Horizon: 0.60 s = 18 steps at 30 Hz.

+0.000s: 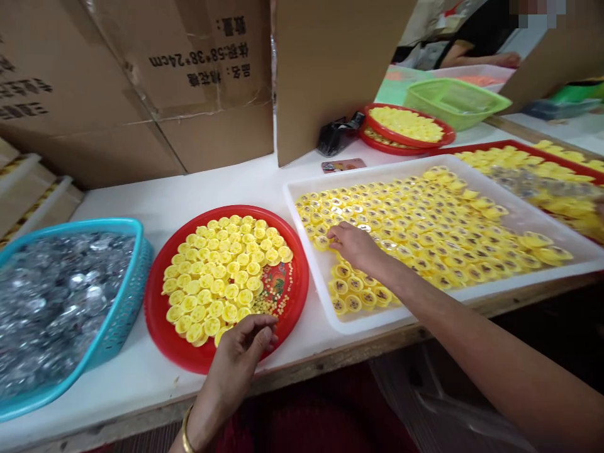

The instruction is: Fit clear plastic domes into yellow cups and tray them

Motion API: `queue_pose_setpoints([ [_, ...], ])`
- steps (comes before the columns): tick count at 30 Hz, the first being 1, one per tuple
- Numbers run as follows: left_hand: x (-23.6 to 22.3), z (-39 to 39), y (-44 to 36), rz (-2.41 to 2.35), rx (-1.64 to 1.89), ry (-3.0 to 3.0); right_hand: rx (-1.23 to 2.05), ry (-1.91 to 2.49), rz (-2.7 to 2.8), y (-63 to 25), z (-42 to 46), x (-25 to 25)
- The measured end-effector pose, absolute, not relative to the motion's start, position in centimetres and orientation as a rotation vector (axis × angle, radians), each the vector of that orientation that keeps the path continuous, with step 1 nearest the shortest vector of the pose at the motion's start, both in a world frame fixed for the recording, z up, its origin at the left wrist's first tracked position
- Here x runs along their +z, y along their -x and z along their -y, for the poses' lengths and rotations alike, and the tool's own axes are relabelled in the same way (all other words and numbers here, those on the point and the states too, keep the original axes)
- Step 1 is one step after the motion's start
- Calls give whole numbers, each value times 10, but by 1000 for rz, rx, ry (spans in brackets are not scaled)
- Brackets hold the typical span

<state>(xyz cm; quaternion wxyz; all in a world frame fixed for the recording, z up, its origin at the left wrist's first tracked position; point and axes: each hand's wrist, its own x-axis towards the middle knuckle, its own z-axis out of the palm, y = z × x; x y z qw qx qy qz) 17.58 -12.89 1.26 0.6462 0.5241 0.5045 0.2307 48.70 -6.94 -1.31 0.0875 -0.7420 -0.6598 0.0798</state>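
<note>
My right hand [355, 246] reaches over the left side of a white tray [325, 301]. Its fingertips pinch the edge of a small yellow cup [321, 242] among rows of similar cups, which have dark printed centres and a glossy top. Over the near rim of a round red plate [163, 336] is my left hand [248, 343], its fingers curled in toward the thumb; whatever they hold, if anything, is hidden. On that plate lie many yellow cups [212, 270] without dark centres, beside loose small yellow bits [271, 302].
At left stands a blue basket [141, 251] full of clear plastic pieces [61, 296]. Cardboard boxes [189, 132] wall the back. Behind the tray are a phone-like card [343, 165], a black object [337, 135], stacked red plates [448, 139] and a green basket [455, 100]. A co-worker [486, 38] sits beyond.
</note>
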Motion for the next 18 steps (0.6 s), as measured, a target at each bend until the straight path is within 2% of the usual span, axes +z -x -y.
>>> queue_pose_setpoints([
  [6,16,117,-155,-1182,636,-1196,136,2144,1887,-480,76,8],
  [12,32,82,-101,-1407,918,-1278,258,1811,2074,-407,82,37],
  [18,36,74,-63,-1539,993,-1337,-103,2066,2419,-367,55,18],
])
